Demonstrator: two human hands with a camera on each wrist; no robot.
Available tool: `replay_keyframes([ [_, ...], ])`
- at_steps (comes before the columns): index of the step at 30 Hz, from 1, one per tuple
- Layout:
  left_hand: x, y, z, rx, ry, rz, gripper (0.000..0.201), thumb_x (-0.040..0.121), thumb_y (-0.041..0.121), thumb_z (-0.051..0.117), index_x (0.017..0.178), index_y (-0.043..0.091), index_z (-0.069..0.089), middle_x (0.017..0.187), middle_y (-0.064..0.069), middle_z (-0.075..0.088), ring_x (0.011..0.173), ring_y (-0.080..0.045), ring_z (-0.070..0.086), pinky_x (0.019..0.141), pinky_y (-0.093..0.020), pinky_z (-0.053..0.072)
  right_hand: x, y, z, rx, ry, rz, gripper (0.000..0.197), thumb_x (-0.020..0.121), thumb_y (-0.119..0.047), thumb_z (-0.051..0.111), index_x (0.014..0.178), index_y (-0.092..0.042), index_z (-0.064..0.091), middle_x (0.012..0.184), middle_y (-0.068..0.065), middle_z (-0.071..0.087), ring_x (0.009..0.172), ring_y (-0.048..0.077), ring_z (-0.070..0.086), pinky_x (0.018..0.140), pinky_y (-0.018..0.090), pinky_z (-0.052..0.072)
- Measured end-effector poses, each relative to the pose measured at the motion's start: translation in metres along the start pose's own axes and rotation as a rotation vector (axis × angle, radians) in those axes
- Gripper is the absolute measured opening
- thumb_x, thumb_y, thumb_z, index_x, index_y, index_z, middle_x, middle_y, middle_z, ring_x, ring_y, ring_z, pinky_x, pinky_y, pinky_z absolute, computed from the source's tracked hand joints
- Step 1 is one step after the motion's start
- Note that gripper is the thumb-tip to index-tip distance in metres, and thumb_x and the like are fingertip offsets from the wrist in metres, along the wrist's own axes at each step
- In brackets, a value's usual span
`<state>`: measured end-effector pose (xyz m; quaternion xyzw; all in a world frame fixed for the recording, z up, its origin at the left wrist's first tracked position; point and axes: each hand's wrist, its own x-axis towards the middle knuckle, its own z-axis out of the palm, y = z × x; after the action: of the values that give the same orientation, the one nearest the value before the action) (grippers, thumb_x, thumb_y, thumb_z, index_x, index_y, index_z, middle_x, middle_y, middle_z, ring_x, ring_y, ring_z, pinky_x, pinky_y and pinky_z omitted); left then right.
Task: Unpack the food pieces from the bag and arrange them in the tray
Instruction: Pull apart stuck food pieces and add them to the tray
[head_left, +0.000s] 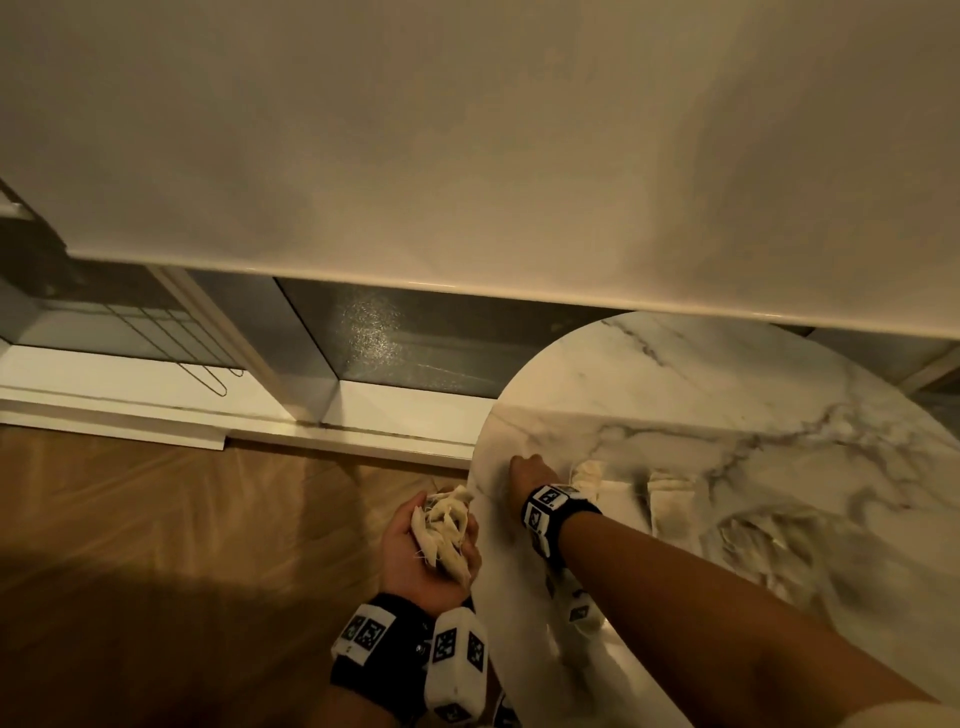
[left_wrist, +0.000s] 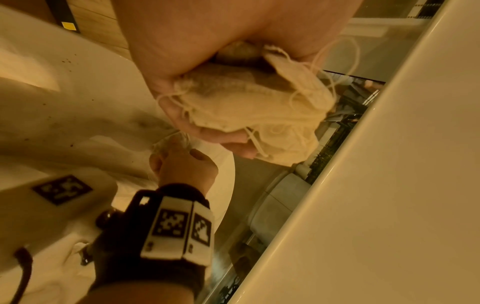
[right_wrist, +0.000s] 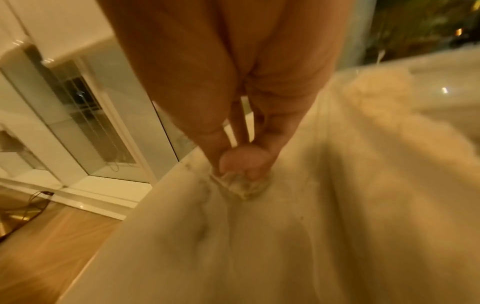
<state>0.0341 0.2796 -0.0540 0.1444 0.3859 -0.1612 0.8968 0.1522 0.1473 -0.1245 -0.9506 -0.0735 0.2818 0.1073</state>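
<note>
My left hand (head_left: 415, 545) is off the left edge of the round marble table (head_left: 727, 395), palm up. It grips a bundle of small cream drawstring cloth bags (head_left: 447, 525), with loose strings trailing; the left wrist view shows the bags (left_wrist: 246, 107) close up. My right hand (head_left: 530, 470) reaches across onto the table near its left rim, fingers curled down. Its fingertips (right_wrist: 241, 164) pinch a small pale crinkled piece (right_wrist: 241, 186) against the tabletop. The same piece (left_wrist: 168, 144) shows above that hand in the left wrist view. I see no tray in any view.
Pale cloth pieces (head_left: 670, 493) lie blurred on the table, right of my right hand. Wooden floor (head_left: 156, 519) lies left of the table. A white sill and glass panels (head_left: 363, 332) run behind, under a white wall.
</note>
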Motion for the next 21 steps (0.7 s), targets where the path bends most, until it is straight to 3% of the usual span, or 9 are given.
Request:
replay_keyframes([
  [4, -0.005, 0.002, 0.000, 0.010, -0.007, 0.021, 0.042, 0.083, 0.044, 0.053, 0.081, 0.011, 0.080, 0.091, 0.007, 0.055, 0.078, -0.010, 0.054, 0.061, -0.021, 0.037, 0.004, -0.005, 0.007, 0.014, 0.001, -0.023, 0.035, 0.105, -0.021, 0.037, 0.137, -0.009, 0.045, 0.137, 0.019, 0.045, 0.122, 0.035, 0.053, 0.104, 0.039, 0.042],
  [9, -0.017, 0.004, -0.005, -0.024, -0.016, 0.067, 0.036, 0.083, 0.040, 0.054, 0.077, 0.013, 0.077, 0.086, 0.002, 0.061, 0.071, -0.014, 0.056, 0.053, -0.022, 0.043, 0.004, -0.010, 0.008, 0.019, -0.013, -0.032, 0.035, 0.101, -0.024, 0.045, 0.133, -0.009, 0.051, 0.136, 0.018, 0.049, 0.122, 0.036, 0.054, 0.104, 0.041, 0.044],
  [13, -0.014, 0.007, -0.022, -0.033, -0.014, 0.085, 0.036, 0.091, 0.042, 0.052, 0.084, 0.015, 0.076, 0.093, 0.000, 0.060, 0.073, -0.016, 0.059, 0.053, -0.022, 0.044, -0.004, -0.010, -0.001, 0.124, 0.034, -0.038, 0.026, 0.094, -0.025, 0.055, 0.116, -0.013, 0.059, 0.122, 0.014, 0.061, 0.109, 0.031, 0.060, 0.090, 0.033, 0.048],
  [17, -0.014, 0.004, -0.022, -0.041, -0.027, 0.082, 0.032, 0.082, 0.040, 0.057, 0.093, 0.013, 0.069, 0.094, 0.000, 0.057, 0.072, -0.015, 0.055, 0.050, -0.022, 0.042, -0.022, -0.001, -0.020, 0.376, 0.104, -0.024, 0.020, 0.083, -0.019, 0.067, 0.102, -0.021, 0.064, 0.102, 0.007, 0.066, 0.088, 0.026, 0.065, 0.073, 0.029, 0.053],
  [21, -0.014, -0.002, -0.011, -0.016, -0.076, 0.058, 0.033, 0.077, 0.038, 0.058, 0.083, 0.011, 0.075, 0.085, 0.002, 0.060, 0.070, -0.014, 0.057, 0.051, -0.020, 0.039, -0.056, 0.023, -0.043, 0.634, 0.130, -0.092, 0.012, 0.084, -0.018, 0.075, 0.093, -0.019, 0.067, 0.079, 0.003, 0.070, 0.064, 0.014, 0.066, 0.056, 0.024, 0.052],
])
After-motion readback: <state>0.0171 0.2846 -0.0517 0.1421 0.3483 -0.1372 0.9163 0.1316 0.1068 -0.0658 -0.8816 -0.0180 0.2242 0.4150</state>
